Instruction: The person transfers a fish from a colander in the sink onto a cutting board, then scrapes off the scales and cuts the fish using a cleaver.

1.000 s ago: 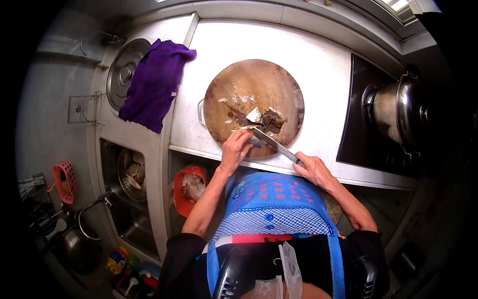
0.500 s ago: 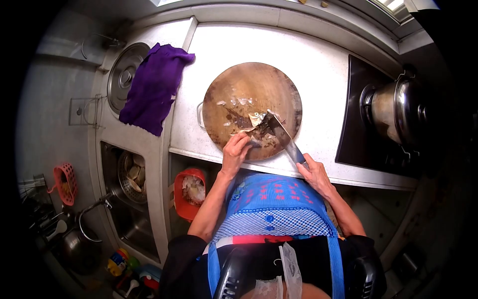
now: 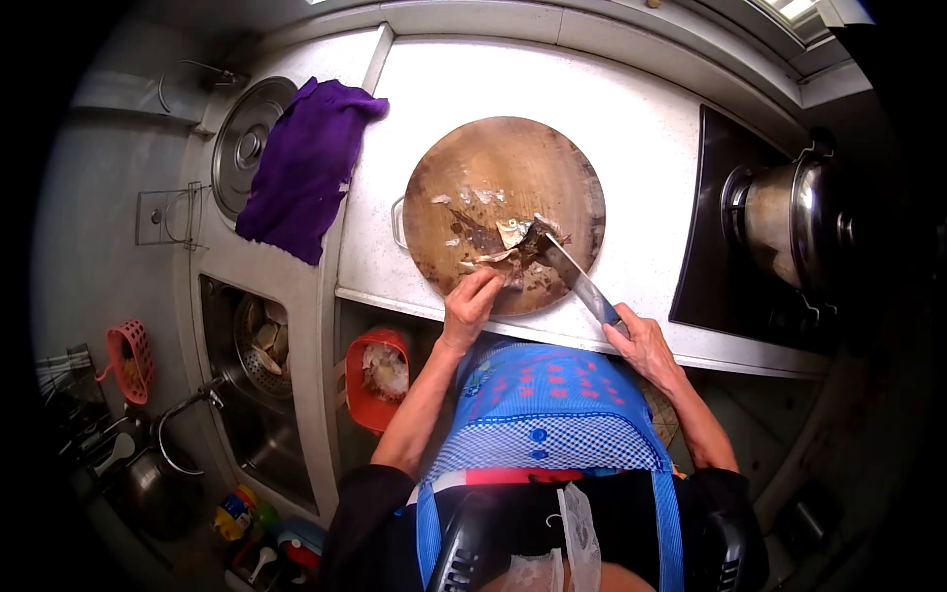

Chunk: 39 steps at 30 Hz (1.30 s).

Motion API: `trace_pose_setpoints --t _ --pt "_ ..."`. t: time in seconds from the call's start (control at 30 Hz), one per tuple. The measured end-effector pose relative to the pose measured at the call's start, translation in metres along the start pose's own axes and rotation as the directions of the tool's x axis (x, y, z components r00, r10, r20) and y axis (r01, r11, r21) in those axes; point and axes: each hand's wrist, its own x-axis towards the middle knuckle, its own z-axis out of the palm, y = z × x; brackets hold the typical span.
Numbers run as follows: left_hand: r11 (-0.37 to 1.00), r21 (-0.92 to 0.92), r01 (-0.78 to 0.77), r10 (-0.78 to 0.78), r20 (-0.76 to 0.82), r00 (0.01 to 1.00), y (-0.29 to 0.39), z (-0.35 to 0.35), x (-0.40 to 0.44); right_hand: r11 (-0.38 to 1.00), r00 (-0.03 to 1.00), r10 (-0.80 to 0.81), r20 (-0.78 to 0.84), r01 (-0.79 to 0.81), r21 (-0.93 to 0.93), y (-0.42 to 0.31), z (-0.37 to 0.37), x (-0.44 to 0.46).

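A round wooden chopping board (image 3: 503, 158) lies on the white counter. Pieces of fish (image 3: 512, 234), silvery and dark, are bunched on its lower right half, with pale scraps scattered above them. My left hand (image 3: 471, 308) is at the board's near edge, its fingers pinched on the lower end of the fish. In my right hand (image 3: 641, 345) is the handle of a kitchen knife (image 3: 582, 283). Its blade slants up and left across the board, with the tip end against the dark part of the fish.
On the left, a purple cloth (image 3: 308, 168) partly covers a metal lid (image 3: 244, 148). The sink (image 3: 258, 434) holds a colander (image 3: 258, 373) with fish-like pieces. A red bin (image 3: 373, 407) stands below the counter. To the right, a pot (image 3: 779, 219) sits on the black stove (image 3: 705, 266).
The knife has drawn slightly right and now lies at a flatter angle, my right hand shifting right with it. My left hand stays at nearly the same spot on the fish.
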Motion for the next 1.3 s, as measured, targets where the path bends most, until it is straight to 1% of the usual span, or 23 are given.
trace_pose_setpoints --t 0.03,0.1,0.13,0.2,0.27,0.3,0.37,0.43,0.47,0.5,0.6,0.63,0.7,0.73,0.87,0.97,1.0,1.03,1.07,1.13,1.17,1.23,1.3 --pt "1.000 -0.005 0.003 -0.003 -0.008 1.000 0.000 0.001 -0.002 1.000 1.000 0.003 -0.001 -0.003 0.000 -0.007 -0.005 -0.001" --pt "1.000 -0.008 0.019 -0.019 -0.012 1.000 -0.001 0.005 -0.006 1.000 0.991 -0.026 0.129 0.024 0.017 -0.019 -0.010 0.002" --pt "0.999 -0.007 0.034 -0.035 -0.018 0.999 -0.001 0.004 -0.006 1.000 0.991 -0.026 0.129 0.024 0.017 -0.019 -0.008 0.006" --pt "1.000 0.029 0.012 -0.011 -0.012 1.000 -0.002 0.003 -0.005 0.946 0.953 -0.289 0.089 0.298 -0.123 -0.014 -0.001 0.017" --pt "0.998 0.060 -0.013 0.013 -0.004 1.000 0.002 -0.001 0.002 0.929 0.942 -0.321 0.096 0.333 -0.161 -0.007 0.000 0.032" --pt "0.998 0.055 0.025 -0.027 0.030 0.999 0.005 -0.006 0.009 0.908 0.929 -0.354 0.106 0.369 -0.200 -0.004 0.002 0.039" --pt "0.997 0.053 0.064 -0.067 0.062 0.996 0.007 -0.009 0.014 0.901 0.932 -0.354 0.077 0.362 -0.238 -0.001 0.000 0.040" --pt "0.991 0.034 0.131 -0.135 0.126 0.983 0.004 -0.010 0.016 0.990 0.985 -0.111 0.132 0.122 -0.077 -0.005 -0.005 0.031" --pt "0.988 0.032 0.150 -0.153 0.126 0.980 0.004 -0.010 0.016 0.998 0.990 -0.051 0.134 0.057 -0.039 -0.003 -0.003 0.024" --pt "0.988 0.035 0.151 -0.154 0.121 0.981 0.005 -0.011 0.017 0.997 0.989 -0.056 0.135 0.062 -0.041 -0.002 0.001 0.018" --pt "0.990 0.027 0.136 -0.139 0.130 0.982 0.008 -0.014 0.023 0.992 0.996 0.034 0.083 -0.043 0.116 0.006 0.016 0.008" --pt "0.992 0.045 0.119 -0.124 0.147 0.981 0.009 -0.014 0.024 0.993 0.996 0.027 0.084 -0.036 0.114 0.008 0.018 0.006" --pt "0.992 0.070 0.105 -0.115 0.158 0.981 0.011 -0.018 0.026 0.982 0.993 0.090 0.080 -0.102 0.157 0.009 0.021 0.005" --pt "0.990 0.069 0.121 -0.132 0.184 0.974 0.012 -0.020 0.026 0.950 0.976 0.197 0.094 -0.213 0.227 0.009 0.021 0.005" --pt "0.984 0.089 0.153 -0.168 0.198 0.966 0.013 -0.018 0.027 0.967 0.977 0.172 0.123 -0.191 0.168 0.008 0.009 0.003" --pt "0.982 0.090 0.167 -0.181 0.182 0.967 0.015 -0.015 0.029 0.983 0.988 0.089 0.129 -0.108 0.146 0.002 0.004 0.006" --pt "0.974 0.104 0.199 -0.217 0.213 0.953 0.011 -0.015 0.025 0.985 0.988 0.072 0.136 -0.092 0.149 -0.005 0.006 0.008" --pt "0.970 0.117 0.211 -0.231 0.194 0.953 0.015 -0.015 0.026 0.986 0.988 0.047 0.148 -0.070 0.154 -0.009 0.006 0.012" --pt "0.961 0.167 0.221 -0.250 0.181 0.951 0.019 -0.015 0.026 0.988 0.986 0.025 0.166 -0.050 0.146 -0.008 0.006 0.017" --pt "0.937 0.253 0.240 -0.285 0.159 0.945 0.027 -0.016 0.026 0.998 0.992 -0.055 0.114 0.052 0.031 0.000 0.010 0.024" --pt "0.933 0.258 0.251 -0.293 0.142 0.946 0.027 -0.016 0.027 0.998 0.990 -0.067 0.123 0.065 0.022 0.004 0.010 0.025" --pt "0.954 0.265 0.138 -0.159 0.061 0.985 0.028 -0.015 0.026 0.998 0.996 -0.060 0.061 0.059 0.022 0.010 0.007 0.021" --pt "0.953 0.256 0.164 -0.190 0.078 0.979 0.020 -0.006 0.015 0.998 0.997 -0.066 0.046 0.065 0.007 0.013 0.003 0.017"
